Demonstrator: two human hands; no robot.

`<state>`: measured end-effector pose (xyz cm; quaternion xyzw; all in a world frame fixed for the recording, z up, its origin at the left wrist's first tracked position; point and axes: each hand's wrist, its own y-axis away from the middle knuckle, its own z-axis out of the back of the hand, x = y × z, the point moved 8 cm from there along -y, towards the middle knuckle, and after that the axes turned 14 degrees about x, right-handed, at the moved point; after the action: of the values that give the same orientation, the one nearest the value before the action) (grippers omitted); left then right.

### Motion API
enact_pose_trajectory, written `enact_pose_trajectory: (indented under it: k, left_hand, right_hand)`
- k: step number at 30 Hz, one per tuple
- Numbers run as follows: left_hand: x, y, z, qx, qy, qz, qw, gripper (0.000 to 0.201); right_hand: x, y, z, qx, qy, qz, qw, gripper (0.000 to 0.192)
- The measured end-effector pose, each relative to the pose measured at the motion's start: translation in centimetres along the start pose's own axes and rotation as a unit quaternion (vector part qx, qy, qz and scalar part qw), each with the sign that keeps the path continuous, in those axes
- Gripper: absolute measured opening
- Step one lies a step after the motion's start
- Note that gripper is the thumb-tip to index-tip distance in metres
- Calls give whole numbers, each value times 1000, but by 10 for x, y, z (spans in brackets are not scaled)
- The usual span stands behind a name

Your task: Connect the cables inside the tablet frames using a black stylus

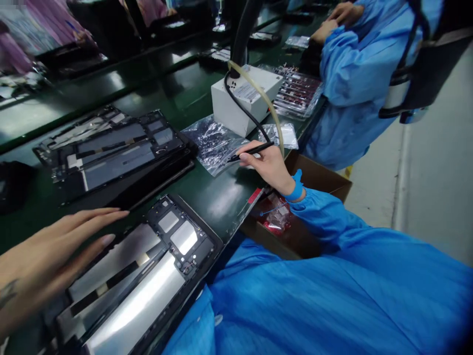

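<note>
Left hand [48, 256] spread flat on opened tablet chassis [148, 276]; right hand [268, 165] pinching black stylus [251, 151] over plastic bag [214, 143] on green worktop [218, 202].

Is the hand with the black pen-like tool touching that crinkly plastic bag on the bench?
Cannot tell. In the head view the right hand holds the black tool with its tip over the plastic bag, but no contact or gap shows plainly.

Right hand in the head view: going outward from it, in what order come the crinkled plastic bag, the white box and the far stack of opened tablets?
From the right hand, which holds a black pen-like tool:
1. Crinkled plastic bag, just left of the fingertips.
2. White box, behind the hand.
3. Stack of opened tablets, far left on the bench.
</note>
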<state>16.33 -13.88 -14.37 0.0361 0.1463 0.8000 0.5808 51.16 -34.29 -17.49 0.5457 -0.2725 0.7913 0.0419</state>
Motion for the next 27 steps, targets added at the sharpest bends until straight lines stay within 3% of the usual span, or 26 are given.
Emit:
enact_pose_trajectory:
  k: [3,6,9,11,12,14,15,18,21,23,25,27]
  left_hand:
    - [-68,-53,41,-38,-81,-80,993,42]
    - [-166,-120,56,-17,-216,-215,952,44]
    - [-269,-181,54,8,-266,-359,895,34]
    - [-328,-218,56,12,-140,-435,889,31]
    - [-351,-237,61,4,-17,-454,891,35]
    - [-385,-278,54,81,265,-430,859,53]
    - [-402,-292,46,107,316,-416,846,58]
    - [-441,-311,25,186,442,-374,794,62]
    - [-452,-304,23,222,592,-334,699,65]
    - [-446,-290,26,219,648,-315,658,66]
    - [-432,-270,30,213,667,-308,645,64]
    - [-411,-243,32,209,669,-308,643,62]
  right_hand:
    - [23,26,20,-35,-6,27,999,32]
    - [61,70,55,-69,102,98,988,18]
    - [94,127,93,-142,289,202,925,18]
    - [96,160,124,-245,351,229,874,24]
    - [89,174,144,-316,332,223,860,20]
    - [57,195,186,-446,185,189,855,12]
    - [34,199,202,-481,77,169,857,16]
    - [-26,184,222,-454,-208,141,855,25]
    - [-50,168,223,-416,-312,136,843,24]
    - [-59,163,219,-424,-385,147,807,19]
    - [-66,159,215,-432,-453,158,763,19]
    - [-70,155,215,-429,-487,173,741,20]
